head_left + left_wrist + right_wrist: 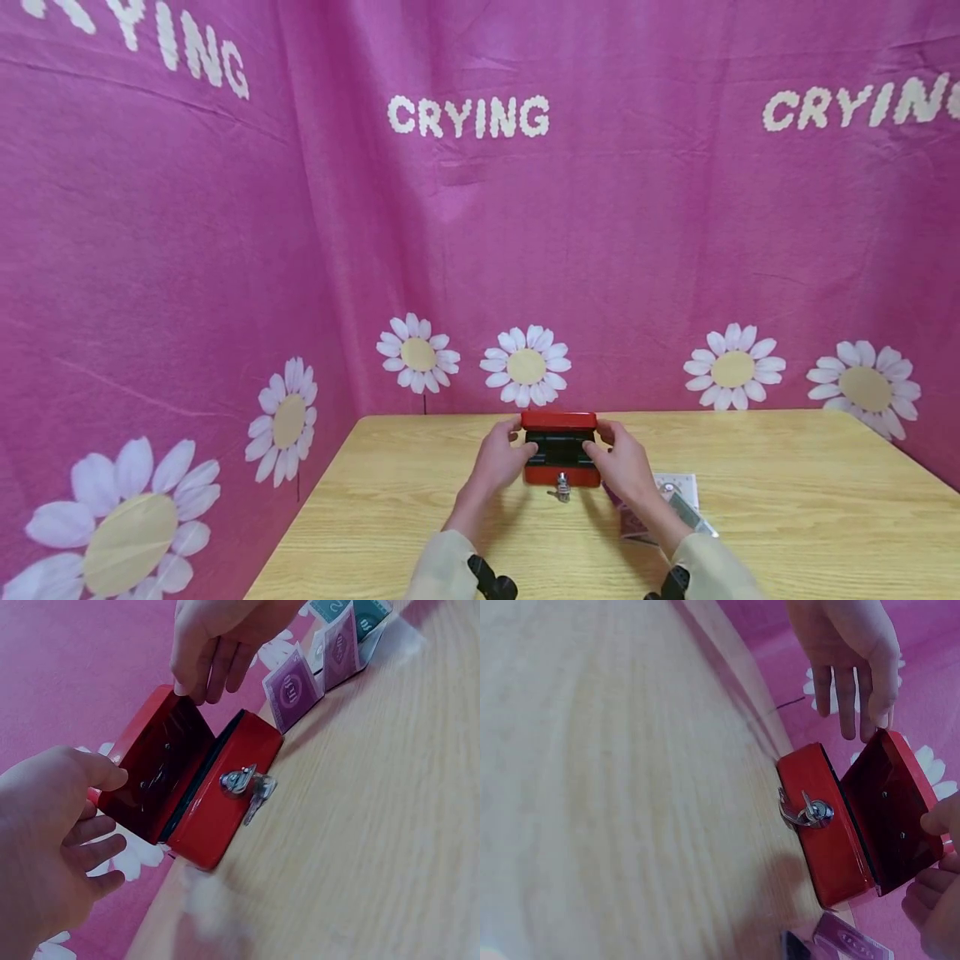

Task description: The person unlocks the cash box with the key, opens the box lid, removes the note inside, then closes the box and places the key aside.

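Note:
A small red metal cash box (538,477) stands on the table with its lid (558,420) raised and a dark interior showing. Keys (563,492) hang from the round lock (235,782) on its front. My left hand (498,460) pinches one end of the lid, thumb on the inner side and fingers behind it. At the lid's other end, my right hand (624,471) does the same with its thumb and fingers. Both wrist views show the box tilted within the frame; what lies deep inside is too dark to tell.
Folded play banknotes (291,691), purple and green, lie on the table just right of the box, partly under my right forearm in the head view. The wooden table (810,500) ends against a pink curtain (622,233) printed with daisies.

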`<state>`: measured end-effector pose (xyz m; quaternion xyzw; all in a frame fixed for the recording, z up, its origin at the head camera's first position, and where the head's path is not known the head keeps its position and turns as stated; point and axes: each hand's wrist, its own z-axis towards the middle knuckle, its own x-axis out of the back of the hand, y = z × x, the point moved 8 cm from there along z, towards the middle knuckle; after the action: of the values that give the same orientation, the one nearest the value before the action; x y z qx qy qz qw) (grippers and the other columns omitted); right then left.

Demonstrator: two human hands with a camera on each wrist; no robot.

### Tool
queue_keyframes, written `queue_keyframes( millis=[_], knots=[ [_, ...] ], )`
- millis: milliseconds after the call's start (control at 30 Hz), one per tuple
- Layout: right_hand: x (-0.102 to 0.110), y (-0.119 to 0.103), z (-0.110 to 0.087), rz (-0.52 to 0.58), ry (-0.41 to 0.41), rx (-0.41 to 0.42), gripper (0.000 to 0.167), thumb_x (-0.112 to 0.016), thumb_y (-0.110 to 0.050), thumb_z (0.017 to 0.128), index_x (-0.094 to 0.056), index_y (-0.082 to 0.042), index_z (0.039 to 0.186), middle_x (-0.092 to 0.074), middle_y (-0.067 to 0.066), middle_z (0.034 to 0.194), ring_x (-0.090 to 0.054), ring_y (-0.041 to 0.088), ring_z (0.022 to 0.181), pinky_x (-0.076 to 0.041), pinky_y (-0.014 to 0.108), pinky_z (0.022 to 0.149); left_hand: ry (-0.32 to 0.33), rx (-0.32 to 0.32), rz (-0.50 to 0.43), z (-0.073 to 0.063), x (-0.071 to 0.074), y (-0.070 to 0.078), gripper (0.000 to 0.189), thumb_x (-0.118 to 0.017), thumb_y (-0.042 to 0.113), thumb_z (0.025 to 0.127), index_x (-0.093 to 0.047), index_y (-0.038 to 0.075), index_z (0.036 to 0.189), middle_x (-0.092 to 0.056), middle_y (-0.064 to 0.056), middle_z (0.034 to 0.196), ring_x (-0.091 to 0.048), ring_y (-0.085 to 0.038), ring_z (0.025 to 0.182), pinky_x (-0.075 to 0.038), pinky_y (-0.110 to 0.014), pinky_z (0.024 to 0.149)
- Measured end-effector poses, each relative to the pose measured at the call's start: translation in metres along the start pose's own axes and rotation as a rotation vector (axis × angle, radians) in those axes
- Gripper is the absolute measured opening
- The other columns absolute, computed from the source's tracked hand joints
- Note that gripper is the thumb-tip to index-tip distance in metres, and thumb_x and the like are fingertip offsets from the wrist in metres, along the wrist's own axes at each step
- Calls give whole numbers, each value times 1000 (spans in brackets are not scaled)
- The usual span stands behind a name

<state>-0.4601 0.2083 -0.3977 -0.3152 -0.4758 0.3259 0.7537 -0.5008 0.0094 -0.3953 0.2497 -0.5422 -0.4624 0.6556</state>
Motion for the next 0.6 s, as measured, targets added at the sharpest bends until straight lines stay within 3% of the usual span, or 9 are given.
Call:
queue_keyframes(
  millis=[267,600],
  knots=[
    [-4,0,-13,25,-12,-39,56,-61,-16,92,-44,9,140,-55,32,135,-52,44,127,-44,55,107,-4,43,-70,-11,-6,-10,63,-70,16,89,-46,3,146,-55,-18,141,-52,-39,129,-49,-51,104],
    [-10,-2,-23,53,-24,-70,64,-62,-15,91,-37,10,144,-50,33,141,-47,46,132,-39,58,110,13,21,-70,-22,-8,-11,63,-70,12,88,-47,3,146,-55,-17,141,-53,-41,128,-45,-56,105]
  ],
)
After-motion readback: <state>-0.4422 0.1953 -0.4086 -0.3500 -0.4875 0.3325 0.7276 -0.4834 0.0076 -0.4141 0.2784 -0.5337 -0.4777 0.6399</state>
